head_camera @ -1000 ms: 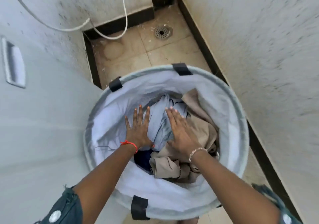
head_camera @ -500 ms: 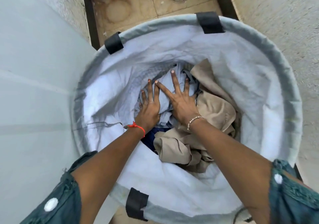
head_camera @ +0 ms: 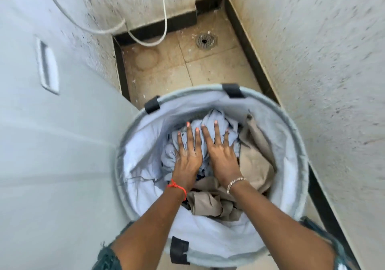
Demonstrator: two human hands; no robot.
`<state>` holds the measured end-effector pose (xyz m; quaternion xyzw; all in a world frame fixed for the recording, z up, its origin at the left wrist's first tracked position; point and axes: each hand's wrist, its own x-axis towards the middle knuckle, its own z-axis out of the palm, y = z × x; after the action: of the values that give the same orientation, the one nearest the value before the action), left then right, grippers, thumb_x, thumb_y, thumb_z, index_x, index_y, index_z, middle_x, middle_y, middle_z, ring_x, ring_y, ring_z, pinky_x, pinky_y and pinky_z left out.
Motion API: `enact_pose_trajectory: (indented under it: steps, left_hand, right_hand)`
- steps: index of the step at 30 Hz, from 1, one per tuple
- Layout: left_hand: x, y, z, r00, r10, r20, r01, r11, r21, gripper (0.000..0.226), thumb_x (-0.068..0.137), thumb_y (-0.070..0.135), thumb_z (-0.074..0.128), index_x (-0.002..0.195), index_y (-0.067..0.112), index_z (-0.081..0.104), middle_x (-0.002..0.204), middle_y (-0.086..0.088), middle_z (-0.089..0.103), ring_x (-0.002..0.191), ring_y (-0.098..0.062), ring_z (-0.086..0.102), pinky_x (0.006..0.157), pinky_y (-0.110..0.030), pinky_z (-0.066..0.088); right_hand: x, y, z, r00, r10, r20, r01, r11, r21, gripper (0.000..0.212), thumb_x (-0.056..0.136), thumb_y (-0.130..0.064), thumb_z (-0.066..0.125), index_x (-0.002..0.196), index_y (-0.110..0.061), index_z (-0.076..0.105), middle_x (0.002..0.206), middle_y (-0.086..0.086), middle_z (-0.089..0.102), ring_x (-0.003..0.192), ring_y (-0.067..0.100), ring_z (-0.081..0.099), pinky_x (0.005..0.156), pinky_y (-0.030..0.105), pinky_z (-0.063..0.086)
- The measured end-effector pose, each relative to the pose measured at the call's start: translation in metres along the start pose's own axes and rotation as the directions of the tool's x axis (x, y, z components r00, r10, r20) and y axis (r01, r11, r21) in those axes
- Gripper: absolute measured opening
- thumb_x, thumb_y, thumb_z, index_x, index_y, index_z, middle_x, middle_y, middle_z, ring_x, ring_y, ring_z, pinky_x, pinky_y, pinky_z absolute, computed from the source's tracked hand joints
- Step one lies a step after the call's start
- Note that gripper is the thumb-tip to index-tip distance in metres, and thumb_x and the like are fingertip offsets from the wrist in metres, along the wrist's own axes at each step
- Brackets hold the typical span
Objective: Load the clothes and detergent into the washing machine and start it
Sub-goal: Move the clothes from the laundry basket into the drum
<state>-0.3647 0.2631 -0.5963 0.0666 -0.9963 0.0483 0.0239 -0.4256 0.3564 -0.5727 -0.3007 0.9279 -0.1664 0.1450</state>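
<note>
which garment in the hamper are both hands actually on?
The pale blue garment, bunched at the far side of the round grey fabric hamper. Left hand and right hand lie flat on it; the beige garment lies right of them.

Left hand (head_camera: 188, 157), right hand (head_camera: 221, 155) flat, splayed

One laundry basket (head_camera: 291, 136), two hands, one floor drain (head_camera: 205, 41), two cables.
</note>
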Motion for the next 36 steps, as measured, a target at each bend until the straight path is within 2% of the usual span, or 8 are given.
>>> enact_pose_trajectory:
  steps: [5, 9, 14, 16, 18, 22, 27, 36]
  left_hand:
    - [-0.02, -0.006, -0.101, 0.997, 0.02, -0.079, -0.017, 0.999, 0.042, 0.052, 0.095, 0.002, 0.02, 0.146, -0.004, 0.012, 0.148, -0.029, 0.027, 0.135, -0.046, 0.028, 0.107, -0.051, 0.036]
    - [-0.029, -0.015, -0.178, 0.995, -0.003, -0.101, 0.011, 0.997, 0.077, 0.05, 0.096, 0.008, 0.022, 0.145, 0.001, 0.022, 0.144, -0.024, 0.038, 0.129, -0.046, 0.04, 0.092, -0.052, 0.048]
    - [-0.03, -0.034, -0.29, 0.993, -0.078, -0.091, 0.085, 0.994, 0.074, 0.043, 0.098, 0.027, 0.037, 0.139, 0.017, 0.041, 0.145, -0.01, 0.042, 0.122, -0.036, 0.053, 0.083, -0.05, 0.054]
    - [-0.03, -0.042, -0.351, 0.98, -0.111, -0.166, 0.111, 0.994, -0.008, 0.043, 0.099, 0.021, 0.027, 0.141, 0.015, 0.037, 0.147, -0.014, 0.035, 0.12, -0.035, 0.054, 0.081, -0.046, 0.056]
    - [-0.034, -0.052, -0.415, 0.957, -0.127, -0.261, 0.113, 0.991, -0.066, 0.045, 0.099, 0.013, 0.024, 0.143, 0.009, 0.03, 0.146, -0.02, 0.028, 0.116, -0.036, 0.057, 0.082, -0.045, 0.056]
    - [-0.049, -0.093, -0.537, 0.889, -0.152, -0.432, 0.079, 0.98, -0.181, 0.048, 0.1, 0.008, 0.016, 0.147, 0.004, 0.012, 0.145, -0.017, 0.03, 0.115, -0.036, 0.058, 0.076, -0.041, 0.059]
    - [-0.085, -0.166, -0.642, 0.841, -0.11, -0.53, 0.026, 0.986, -0.163, 0.088, 0.083, -0.002, 0.056, 0.148, 0.004, -0.003, 0.154, -0.025, 0.008, 0.134, -0.048, 0.029, 0.088, -0.051, 0.052]
    - [-0.178, -0.299, -0.692, 0.825, -0.23, -0.516, 0.231, 0.971, -0.062, 0.085, 0.088, -0.006, 0.043, 0.146, 0.007, -0.018, 0.154, -0.023, -0.012, 0.14, -0.047, 0.01, 0.101, -0.056, 0.04]
  right_hand:
    - [-0.051, -0.045, -0.083, 0.985, 0.025, -0.172, -0.017, 0.999, 0.05, 0.082, 0.071, -0.01, 0.023, 0.148, -0.017, -0.002, 0.142, 0.022, 0.041, 0.121, 0.047, 0.047, 0.081, 0.058, 0.051]
    - [-0.08, -0.088, -0.142, 0.957, -0.003, -0.289, 0.025, 0.997, 0.071, 0.073, 0.082, -0.011, 0.024, 0.148, -0.025, -0.005, 0.157, 0.002, -0.01, 0.143, 0.028, 0.016, 0.099, 0.048, 0.044]
    - [-0.1, -0.155, -0.251, 0.879, -0.118, -0.463, 0.091, 0.993, -0.08, 0.049, 0.1, -0.019, 0.002, 0.149, -0.023, -0.002, 0.158, -0.005, -0.005, 0.145, 0.012, -0.005, 0.113, 0.03, 0.018]
    - [-0.114, -0.187, -0.305, 0.876, -0.068, -0.477, 0.038, 0.997, -0.071, 0.062, 0.089, -0.009, 0.01, 0.148, -0.019, -0.005, 0.154, 0.007, 0.025, 0.142, 0.019, 0.019, 0.095, 0.03, 0.047]
    - [-0.128, -0.221, -0.355, 0.934, 0.04, -0.355, -0.002, 0.995, 0.105, 0.091, 0.066, -0.012, 0.042, 0.148, -0.024, 0.004, 0.124, 0.014, 0.062, 0.111, 0.027, 0.061, 0.063, 0.03, 0.057]
    - [-0.155, -0.293, -0.44, 0.876, 0.009, -0.483, 0.063, 0.989, 0.133, 0.085, 0.05, -0.004, 0.045, 0.131, -0.028, 0.041, 0.127, 0.016, 0.059, 0.094, 0.039, 0.068, 0.044, 0.032, 0.053]
    - [-0.178, -0.397, -0.511, 0.761, -0.121, -0.638, 0.208, 0.976, 0.063, 0.103, 0.041, 0.018, 0.053, 0.133, -0.027, 0.047, 0.138, 0.017, 0.049, 0.092, 0.045, 0.065, 0.047, 0.032, 0.049]
    - [-0.184, -0.553, -0.501, 0.7, -0.36, -0.617, 0.494, 0.868, 0.053, 0.095, 0.06, 0.019, 0.044, 0.139, -0.035, 0.036, 0.147, 0.007, 0.04, 0.113, 0.042, 0.055, 0.069, 0.042, 0.054]
